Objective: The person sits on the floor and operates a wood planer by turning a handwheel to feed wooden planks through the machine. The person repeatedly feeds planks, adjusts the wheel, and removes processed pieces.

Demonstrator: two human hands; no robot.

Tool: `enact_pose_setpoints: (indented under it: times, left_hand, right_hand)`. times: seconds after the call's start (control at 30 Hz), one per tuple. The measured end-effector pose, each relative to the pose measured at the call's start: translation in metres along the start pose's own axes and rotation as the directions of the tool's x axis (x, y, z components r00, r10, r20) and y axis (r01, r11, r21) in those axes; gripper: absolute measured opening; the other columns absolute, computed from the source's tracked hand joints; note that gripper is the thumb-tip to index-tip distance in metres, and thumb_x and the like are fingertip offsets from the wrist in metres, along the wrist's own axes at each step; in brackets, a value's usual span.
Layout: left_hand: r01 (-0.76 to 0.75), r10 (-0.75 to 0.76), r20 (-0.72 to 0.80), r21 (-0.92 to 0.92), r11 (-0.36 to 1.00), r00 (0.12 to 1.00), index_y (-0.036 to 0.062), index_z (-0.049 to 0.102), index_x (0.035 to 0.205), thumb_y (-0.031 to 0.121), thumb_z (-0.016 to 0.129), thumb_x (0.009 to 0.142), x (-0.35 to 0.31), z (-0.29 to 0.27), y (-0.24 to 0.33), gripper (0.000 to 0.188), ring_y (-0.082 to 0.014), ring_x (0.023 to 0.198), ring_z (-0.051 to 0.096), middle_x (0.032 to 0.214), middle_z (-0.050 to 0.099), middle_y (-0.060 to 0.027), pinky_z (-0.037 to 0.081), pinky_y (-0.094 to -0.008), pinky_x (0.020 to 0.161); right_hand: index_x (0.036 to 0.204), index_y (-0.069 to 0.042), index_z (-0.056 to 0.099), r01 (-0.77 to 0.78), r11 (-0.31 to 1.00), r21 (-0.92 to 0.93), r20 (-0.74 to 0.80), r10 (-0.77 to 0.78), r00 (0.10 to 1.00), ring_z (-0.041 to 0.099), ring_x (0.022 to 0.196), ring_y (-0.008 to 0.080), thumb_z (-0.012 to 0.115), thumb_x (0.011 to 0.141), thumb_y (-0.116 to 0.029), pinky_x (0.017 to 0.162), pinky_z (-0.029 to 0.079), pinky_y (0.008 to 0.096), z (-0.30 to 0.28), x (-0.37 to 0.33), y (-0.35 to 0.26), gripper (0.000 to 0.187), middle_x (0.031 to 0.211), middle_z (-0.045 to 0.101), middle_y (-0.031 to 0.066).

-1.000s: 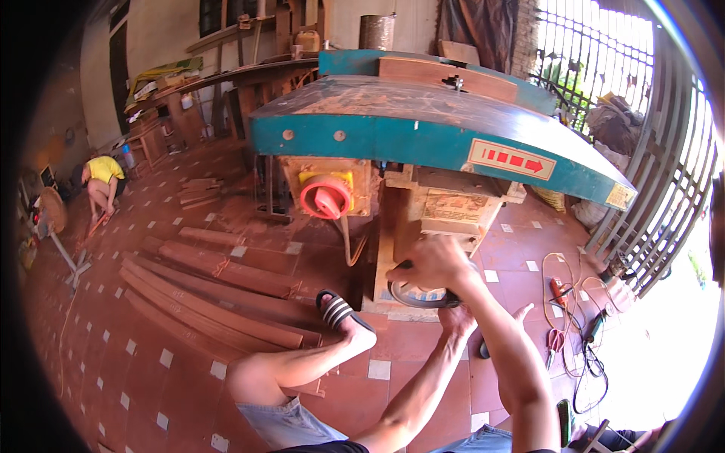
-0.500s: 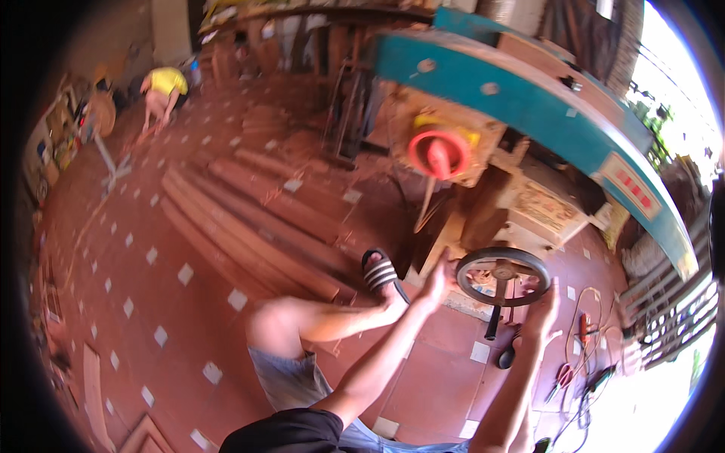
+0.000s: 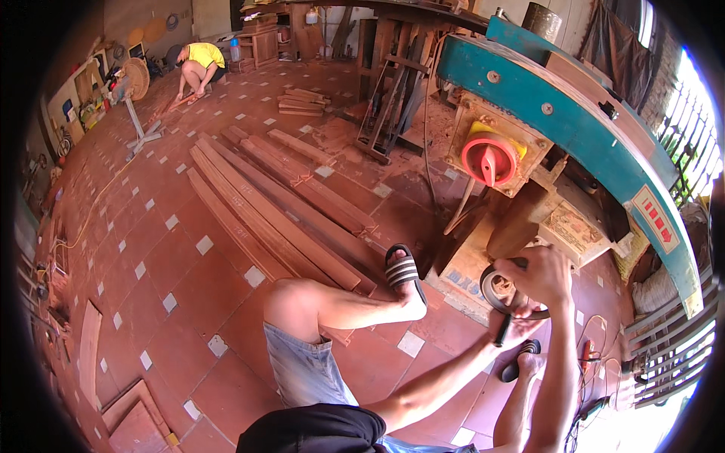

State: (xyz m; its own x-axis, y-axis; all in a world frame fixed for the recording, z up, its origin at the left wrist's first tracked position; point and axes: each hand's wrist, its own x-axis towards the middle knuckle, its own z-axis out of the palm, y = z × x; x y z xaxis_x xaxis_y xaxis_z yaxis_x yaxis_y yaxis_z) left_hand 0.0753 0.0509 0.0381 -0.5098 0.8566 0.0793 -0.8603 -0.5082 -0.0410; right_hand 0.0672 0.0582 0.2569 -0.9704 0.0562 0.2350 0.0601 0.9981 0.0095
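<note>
A dark-rimmed handwheel [image 3: 489, 291] sits at the front of the teal woodworking machine [image 3: 581, 113], partly covered by my hands. My right hand [image 3: 545, 273] lies over the wheel's upper right side with its fingers curled round the rim. Below it, my left hand [image 3: 521, 326] grips the lower rim, palm up, beside the wheel's short black crank handle [image 3: 502, 331]. A red rotary switch [image 3: 489, 158] on a yellow plate is mounted above and left of the wheel.
Long reddish boards [image 3: 264, 211] lie on the tiled floor to the left. A person in a yellow shirt [image 3: 204, 54] crouches at the far left, near a stand fan [image 3: 134, 79]. Cords and an orange-handled tool [image 3: 587, 351] lie at right.
My hands have moved from opposite sides of the wheel: the right is now over its top, the left beneath it. The view has swung left, so the machine sits further right.
</note>
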Motion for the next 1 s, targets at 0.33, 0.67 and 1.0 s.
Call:
enact_pose_setpoints:
  times: [0.33, 0.67, 1.0]
  left_hand:
    - [0.134, 0.086, -0.103, 0.738, -0.662, 0.991, 0.0106, 0.078, 0.084, 0.078, 0.042, 0.095, -0.033, 0.186, 0.122, 0.077, -0.0273, 0.06, 0.065, 0.061, 0.065, -0.01, 0.047, -0.0415, 0.058]
    - [-0.045, 0.016, 0.176, 0.163, 0.986, 0.984, 0.0025, 0.058, 0.134, 0.061, 0.05, 0.098, 0.006, -0.065, 0.026, 0.069, -0.0349, 0.127, 0.057, 0.133, 0.063, -0.0167, 0.044, -0.0516, 0.111]
    - [0.244, -0.046, 0.685, -0.195, 0.95, 0.727, 0.007, 0.068, 0.099, 0.045, 0.051, 0.098, 0.023, -0.025, 0.002, 0.042, -0.0252, 0.101, 0.067, 0.091, 0.07, -0.011, 0.051, -0.0492, 0.097]
  right_hand:
    - [0.06, -0.017, 0.033, 0.588, -0.569, 0.574, -0.155, 0.63, 0.761, 0.023, 0.045, 0.0095, 0.041, 0.105, -0.054, 0.044, 0.018, 0.0287, 0.18, -0.086, 0.055, 0.059, 0.053, 0.031, -0.004]
    - [0.11, -0.004, 0.073, -0.196, 0.745, 0.637, -0.058, 0.3, 0.952, 0.073, 0.094, 0.0295, 0.062, 0.097, -0.041, 0.083, 0.057, 0.0419, -0.011, -0.021, 0.021, 0.041, 0.097, 0.076, 0.0135]
    - [0.095, -0.011, 0.08, -0.057, 0.995, -0.076, 0.217, 0.073, 0.973, 0.073, 0.09, 0.0317, 0.064, 0.089, -0.054, 0.073, 0.058, 0.0444, 0.003, 0.018, -0.004, 0.046, 0.092, 0.076, 0.0135]
